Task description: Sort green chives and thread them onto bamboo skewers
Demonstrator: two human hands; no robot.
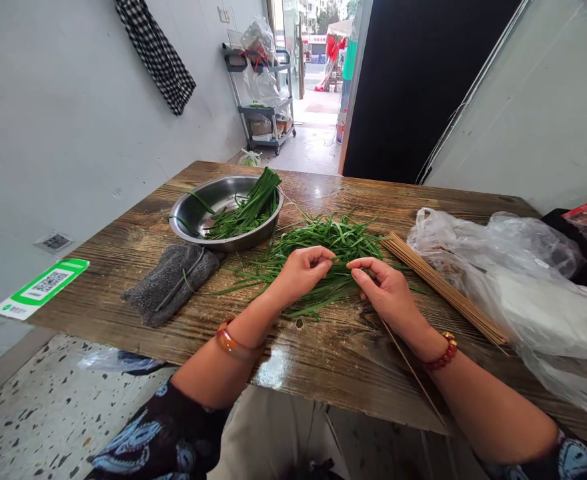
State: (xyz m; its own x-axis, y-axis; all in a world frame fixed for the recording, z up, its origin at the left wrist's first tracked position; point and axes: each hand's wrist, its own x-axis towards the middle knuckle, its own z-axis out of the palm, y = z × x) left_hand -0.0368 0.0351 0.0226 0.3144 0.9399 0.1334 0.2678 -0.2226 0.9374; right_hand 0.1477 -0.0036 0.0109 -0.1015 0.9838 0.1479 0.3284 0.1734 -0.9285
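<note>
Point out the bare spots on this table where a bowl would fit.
Bare wood lies along the near edge of the wooden table below the grey cloth, and at the far edge behind the chive pile. Crowded: metal bowl, skewer bundle, plastic bags.

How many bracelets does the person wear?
2: an amber bangle on the left wrist, and a red bead bracelet on the right wrist. The sleeves may hide others higher up the arms.
</note>
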